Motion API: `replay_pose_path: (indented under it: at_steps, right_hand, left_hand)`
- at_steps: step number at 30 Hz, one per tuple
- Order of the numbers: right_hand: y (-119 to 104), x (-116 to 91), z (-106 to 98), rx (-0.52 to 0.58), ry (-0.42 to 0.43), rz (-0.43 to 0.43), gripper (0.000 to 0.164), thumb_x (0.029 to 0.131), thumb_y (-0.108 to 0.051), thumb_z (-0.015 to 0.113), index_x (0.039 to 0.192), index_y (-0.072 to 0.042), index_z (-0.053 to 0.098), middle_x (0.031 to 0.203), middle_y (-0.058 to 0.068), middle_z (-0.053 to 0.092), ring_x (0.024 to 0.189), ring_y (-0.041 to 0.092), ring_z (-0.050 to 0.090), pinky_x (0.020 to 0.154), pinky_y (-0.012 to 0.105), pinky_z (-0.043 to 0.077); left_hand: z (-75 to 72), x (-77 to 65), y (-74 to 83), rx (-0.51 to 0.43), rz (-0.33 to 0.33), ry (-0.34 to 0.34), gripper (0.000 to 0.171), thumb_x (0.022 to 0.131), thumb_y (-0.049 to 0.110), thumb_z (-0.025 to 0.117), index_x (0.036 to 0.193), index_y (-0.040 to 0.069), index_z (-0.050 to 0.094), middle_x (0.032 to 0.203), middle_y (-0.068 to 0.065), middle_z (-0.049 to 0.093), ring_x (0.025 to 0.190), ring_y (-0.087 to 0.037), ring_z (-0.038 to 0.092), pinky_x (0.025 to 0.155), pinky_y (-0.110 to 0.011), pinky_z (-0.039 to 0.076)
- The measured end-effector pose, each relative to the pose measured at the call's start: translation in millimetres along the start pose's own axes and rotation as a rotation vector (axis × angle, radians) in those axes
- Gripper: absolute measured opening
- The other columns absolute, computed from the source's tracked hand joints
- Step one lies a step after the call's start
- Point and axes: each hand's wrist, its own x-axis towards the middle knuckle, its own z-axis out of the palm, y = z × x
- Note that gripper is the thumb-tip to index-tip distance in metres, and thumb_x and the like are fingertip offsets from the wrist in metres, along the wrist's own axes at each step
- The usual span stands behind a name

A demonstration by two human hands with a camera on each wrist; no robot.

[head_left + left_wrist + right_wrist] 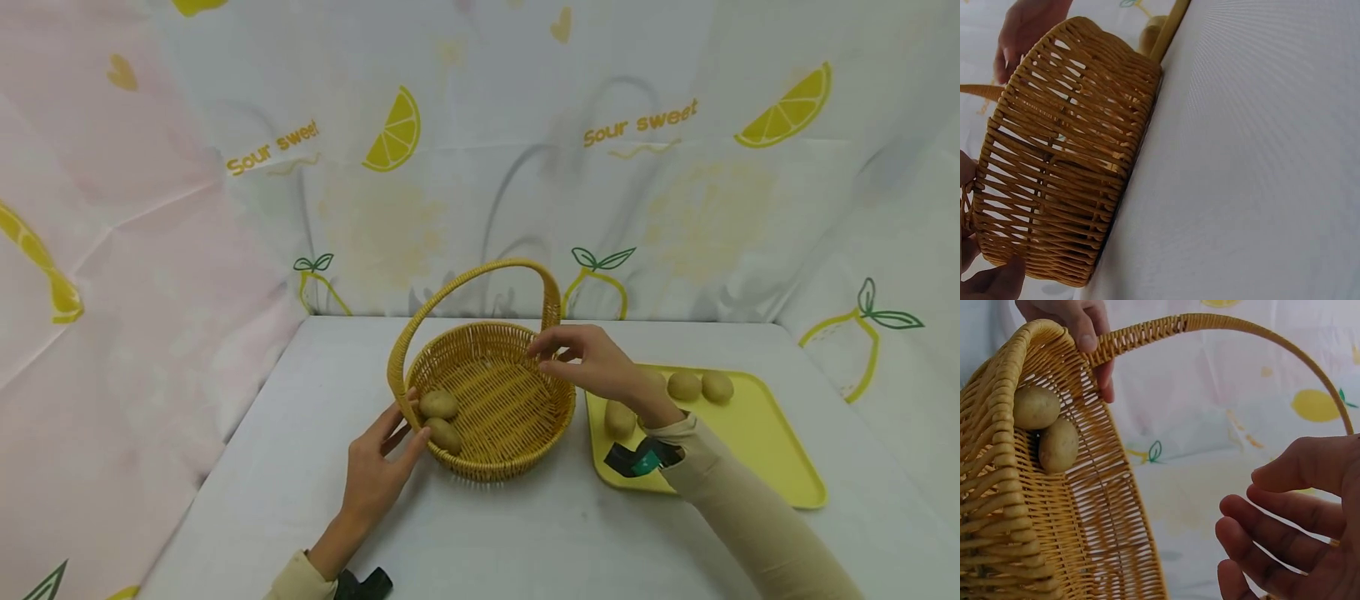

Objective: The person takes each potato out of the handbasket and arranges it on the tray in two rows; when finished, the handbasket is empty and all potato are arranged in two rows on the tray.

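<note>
A yellow wicker basket (491, 471) with a tall arched handle (480, 271) stands on the white table. Two potatoes (438, 404) lie inside it, against the left wall. At the handle's left base, my left hand (377, 475) grips the basket's rim between thumb and fingers. My right hand (588, 358) is over the basket's right side by the other handle base. In the right wrist view its fingers (1260, 534) are loosely bent, with nothing between them and the thumb.
Right of the basket lies a yellow tray (772, 454) with several potatoes (717, 387) on it; my right forearm passes over it and partly hides them. A lemon-print cloth (480, 192) hangs behind the white table (300, 433).
</note>
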Motion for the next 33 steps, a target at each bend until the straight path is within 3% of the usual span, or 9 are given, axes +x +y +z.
replay_pose_path:
  at_steps: [6, 11, 14, 23, 33]
  right_hand:
    - [1, 22, 14, 0.059, -0.065, 0.0, 0.018, 0.097, -0.003, 0.072, 0.115, -0.005, 0.076, 0.111, 0.011, 0.073, 0.099, 0.02, 0.068, 0.079, 0.039, 0.062]
    - [2, 40, 28, 0.109, -0.119, 0.0, 0.018, 0.098, -0.004, 0.072, 0.116, -0.002, 0.075, 0.113, 0.011, 0.073, 0.1, 0.021, 0.068, 0.08, 0.041, 0.06]
    - [2, 49, 36, 0.113, -0.149, -0.001, 0.019, 0.098, -0.006, 0.072, 0.117, -0.001, 0.074, 0.114, 0.012, 0.073, 0.102, 0.021, 0.068, 0.084, 0.042, 0.06]
    - [0, 75, 51, 0.066, -0.223, -0.016, 0.02, 0.101, -0.009, 0.069, 0.119, -0.003, 0.074, 0.115, 0.012, 0.073, 0.105, 0.016, 0.068, 0.093, 0.035, 0.059]
    - [11, 95, 72, 0.099, -0.324, -0.007, 0.024, 0.1, -0.003, 0.069, 0.122, 0.006, 0.071, 0.118, 0.016, 0.072, 0.107, 0.019, 0.068, 0.097, 0.032, 0.057]
  left_hand:
    - [-0.2, -0.6, 0.8, -0.023, -0.002, -0.004, 0.059, 0.094, -0.002, 0.076, 0.149, 0.0, 0.055, 0.145, -0.02, 0.058, 0.127, -0.037, 0.06, 0.096, -0.038, 0.056]
    - [-0.1, -2.3, -1.1, -0.02, -0.013, 0.002, 0.061, 0.093, -0.001, 0.077, 0.15, 0.006, 0.055, 0.146, -0.019, 0.058, 0.127, -0.037, 0.06, 0.097, -0.037, 0.056]
    - [0.2, -2.4, -2.7, -0.014, -0.012, 0.01, 0.063, 0.092, -0.001, 0.078, 0.151, 0.008, 0.055, 0.146, -0.018, 0.058, 0.127, -0.037, 0.06, 0.096, -0.037, 0.057]
    - [0.1, -0.1, -4.5, -0.033, 0.002, 0.015, 0.068, 0.089, -0.007, 0.079, 0.151, -0.002, 0.051, 0.142, -0.022, 0.06, 0.126, -0.039, 0.061, 0.095, -0.04, 0.057]
    - [-0.6, -0.5, -5.2, -0.038, 0.005, 0.015, 0.063, 0.088, -0.008, 0.079, 0.147, -0.004, 0.055, 0.145, -0.02, 0.058, 0.126, -0.04, 0.06, 0.094, -0.042, 0.057]
